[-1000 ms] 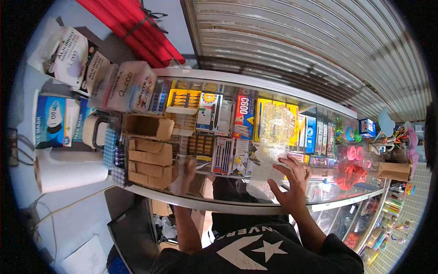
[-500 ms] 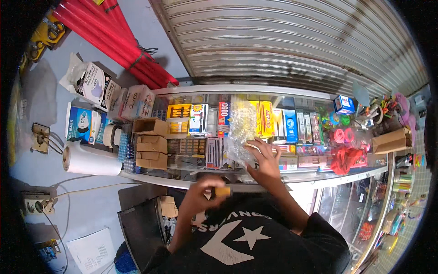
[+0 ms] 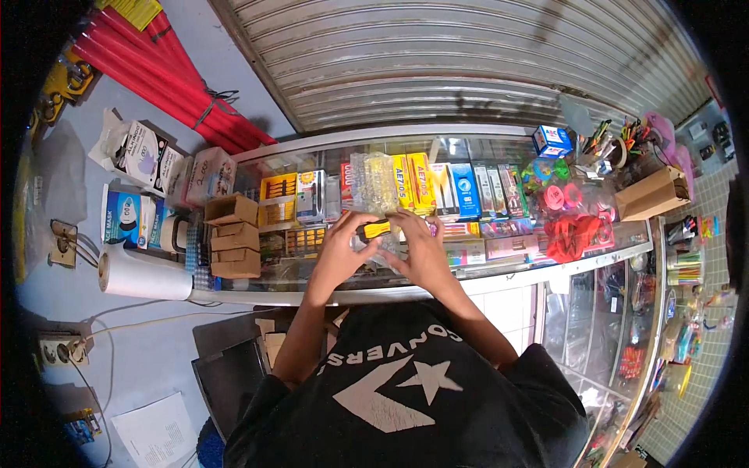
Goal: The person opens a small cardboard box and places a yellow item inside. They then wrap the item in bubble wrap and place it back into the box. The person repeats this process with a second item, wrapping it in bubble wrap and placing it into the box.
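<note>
Over the front of the glass counter, my left hand (image 3: 339, 251) is closed around a small yellow-and-black object (image 3: 377, 229); its exact kind does not show. Just right of it, my right hand (image 3: 424, 251) has bent fingers against the near part of a clear bubble-wrap sheet (image 3: 374, 181), close to the object's right end. Whether those fingers also touch the object, I cannot tell. The wrap lies on the counter beyond my hands, and its lower part is partly hidden by them. Yellow boxes (image 3: 413, 184) sit to the wrap's right.
Small open cardboard boxes (image 3: 235, 251) stand at the counter's left, near a white roll (image 3: 145, 273). On the right are a red plastic bag (image 3: 572, 238), a brown carton (image 3: 654, 194) and a blue-white box (image 3: 552, 141). A ribbed metal shutter (image 3: 437, 66) rises behind the counter.
My left hand has moved up and forward from near my chest with the small object, meeting my right hand at the bubble wrap. The view has shifted slightly.
</note>
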A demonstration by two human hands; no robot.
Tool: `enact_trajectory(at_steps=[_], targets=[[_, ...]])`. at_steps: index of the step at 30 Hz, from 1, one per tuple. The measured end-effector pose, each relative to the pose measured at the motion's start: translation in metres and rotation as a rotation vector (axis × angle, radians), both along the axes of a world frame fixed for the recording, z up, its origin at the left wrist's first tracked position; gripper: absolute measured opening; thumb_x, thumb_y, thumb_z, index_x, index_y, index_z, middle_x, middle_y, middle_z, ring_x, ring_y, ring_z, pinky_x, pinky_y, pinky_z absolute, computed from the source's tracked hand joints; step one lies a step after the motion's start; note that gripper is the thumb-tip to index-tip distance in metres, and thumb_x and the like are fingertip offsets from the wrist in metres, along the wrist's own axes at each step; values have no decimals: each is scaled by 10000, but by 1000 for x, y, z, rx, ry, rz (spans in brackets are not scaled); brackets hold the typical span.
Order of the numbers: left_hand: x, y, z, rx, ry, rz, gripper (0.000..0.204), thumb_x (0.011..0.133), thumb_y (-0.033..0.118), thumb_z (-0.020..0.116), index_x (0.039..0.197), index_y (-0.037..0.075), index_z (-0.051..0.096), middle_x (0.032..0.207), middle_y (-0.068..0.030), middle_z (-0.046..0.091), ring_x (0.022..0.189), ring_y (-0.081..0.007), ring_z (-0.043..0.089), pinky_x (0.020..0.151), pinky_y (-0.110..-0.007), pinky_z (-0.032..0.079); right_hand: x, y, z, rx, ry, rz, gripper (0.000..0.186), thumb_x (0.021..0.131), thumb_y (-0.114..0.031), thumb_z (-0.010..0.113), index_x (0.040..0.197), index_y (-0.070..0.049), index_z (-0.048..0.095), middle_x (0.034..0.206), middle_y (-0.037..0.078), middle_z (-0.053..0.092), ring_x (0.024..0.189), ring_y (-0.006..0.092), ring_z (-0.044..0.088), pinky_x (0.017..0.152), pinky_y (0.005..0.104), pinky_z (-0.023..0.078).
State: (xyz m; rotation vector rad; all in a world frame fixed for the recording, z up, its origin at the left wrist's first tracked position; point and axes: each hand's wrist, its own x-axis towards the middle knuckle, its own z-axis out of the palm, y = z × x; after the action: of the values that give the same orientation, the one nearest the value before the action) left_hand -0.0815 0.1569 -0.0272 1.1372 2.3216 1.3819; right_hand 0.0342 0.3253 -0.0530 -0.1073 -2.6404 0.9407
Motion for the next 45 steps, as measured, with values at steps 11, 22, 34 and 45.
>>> enact_trajectory(at_steps=[11,22,34,45], targets=[[6,-19,-24,-13,209,-1,404,793,121,848,1162,66,692,1177,-110,663,1145,-310,599,1003,-419,456,2,4,-2,5,45,74,451,868,-233,769,1301,-178,660,1384,65,595,1403,255,485,1128,494,232],[8,-19,-30,-37,217,67,426,824,166,834,1205,58,679,1226,-135,589,1188,-343,551,1030,-429,439,1,0,3,83,19,50,492,884,-284,774,1347,-161,664,1372,80,588,1387,269,483,1112,490,255],[2,-20,-28,-58,203,8,458,831,170,848,1235,58,664,1170,-126,617,1146,-334,585,998,-423,469,-19,15,14,208,-27,174,423,851,-307,809,1244,-170,731,1241,25,664,1235,240,557,1097,571,257],[27,-40,-18,-83,178,62,628,851,169,815,1391,50,517,1302,-164,621,1239,-378,544,1089,-469,398,-14,19,10,167,-13,214,412,795,-298,847,1161,-145,738,1161,54,665,1187,261,573,1078,534,270]])
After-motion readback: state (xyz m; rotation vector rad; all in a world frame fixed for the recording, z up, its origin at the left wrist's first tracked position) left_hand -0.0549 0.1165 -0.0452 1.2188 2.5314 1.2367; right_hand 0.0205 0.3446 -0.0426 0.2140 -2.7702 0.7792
